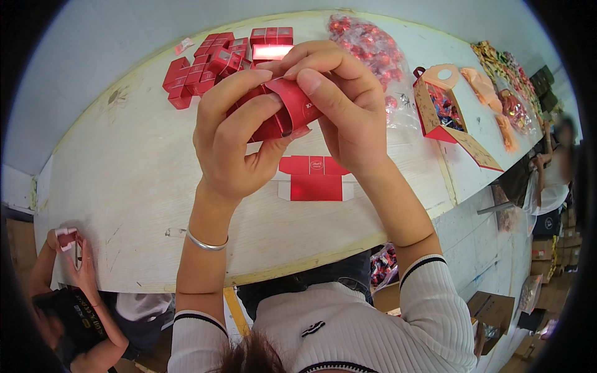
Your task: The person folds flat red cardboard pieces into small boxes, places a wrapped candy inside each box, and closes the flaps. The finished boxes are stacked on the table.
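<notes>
**Two hands folding a small red box above the table**

At the far left, another person's hand [73, 252] rests at the table [137, 186] edge with a small red and white piece between the fingers.

The left hand [233, 140] is raised over the table, wrist bent, with a silver bracelet [205, 242] on the forearm. Its fingers curl around the left side of a red box [283, 112], and the thumb presses from below. The right hand [348, 105] meets it from the other side: the thumb lies on top of the box and the fingers wrap behind. Both hands are together and closed on this box, which is held in the air, above the middle of the table.

Under the hands, a flat red carton [311, 179] lies unfolded on the table. Behind the hands is a heap of folded red boxes [211, 62]. To the right is a clear bag [367, 50] full of red wrapped sweets. Further right stands an open gift box [444, 109] with a handle; inside are, as it seems, mixed wrapped sweets, though the view is too small to be sure.
</notes>
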Demonstrator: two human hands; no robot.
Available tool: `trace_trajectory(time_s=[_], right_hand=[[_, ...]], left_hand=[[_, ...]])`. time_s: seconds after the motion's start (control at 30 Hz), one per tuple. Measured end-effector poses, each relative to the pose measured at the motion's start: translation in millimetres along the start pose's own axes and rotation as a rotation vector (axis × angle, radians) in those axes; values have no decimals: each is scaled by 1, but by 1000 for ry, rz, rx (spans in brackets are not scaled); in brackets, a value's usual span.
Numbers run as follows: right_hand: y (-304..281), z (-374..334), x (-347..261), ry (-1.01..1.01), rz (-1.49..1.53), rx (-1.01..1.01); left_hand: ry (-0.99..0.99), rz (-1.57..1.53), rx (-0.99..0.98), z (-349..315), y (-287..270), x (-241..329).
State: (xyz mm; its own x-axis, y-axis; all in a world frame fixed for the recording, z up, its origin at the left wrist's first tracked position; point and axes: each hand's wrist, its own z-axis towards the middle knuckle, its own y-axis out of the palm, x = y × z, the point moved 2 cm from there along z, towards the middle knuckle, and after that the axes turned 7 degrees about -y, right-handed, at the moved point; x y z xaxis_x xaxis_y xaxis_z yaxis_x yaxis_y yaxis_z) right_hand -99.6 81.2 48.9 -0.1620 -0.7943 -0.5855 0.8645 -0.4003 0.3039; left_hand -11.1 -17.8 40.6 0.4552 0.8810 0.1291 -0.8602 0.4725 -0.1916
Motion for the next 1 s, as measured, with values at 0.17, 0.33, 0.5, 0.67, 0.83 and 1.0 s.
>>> trace_trajectory(time_s=[0.17,0.33,0.5,0.67,0.83,1.0], right_hand=[[1,0,-4,-1,-23,-33],[-1,0,-6,-69,-116,-78],[-6,3,-6,-32,-156,-144],[-2,4,-8,7,-39,-203],[1,1,-4,-74,-72,-193],[0,2,-7,-201,-188,-224]], left_hand=[[-8,-64,16,-2,0,1],[1,-168,15,-2,2,-5],[-87,-57,-110,3,-4,6],[-104,-101,-134,0,-7,3],[-131,-117,-122,-1,-6,3],[-26,-137,-98,1,-6,1]])
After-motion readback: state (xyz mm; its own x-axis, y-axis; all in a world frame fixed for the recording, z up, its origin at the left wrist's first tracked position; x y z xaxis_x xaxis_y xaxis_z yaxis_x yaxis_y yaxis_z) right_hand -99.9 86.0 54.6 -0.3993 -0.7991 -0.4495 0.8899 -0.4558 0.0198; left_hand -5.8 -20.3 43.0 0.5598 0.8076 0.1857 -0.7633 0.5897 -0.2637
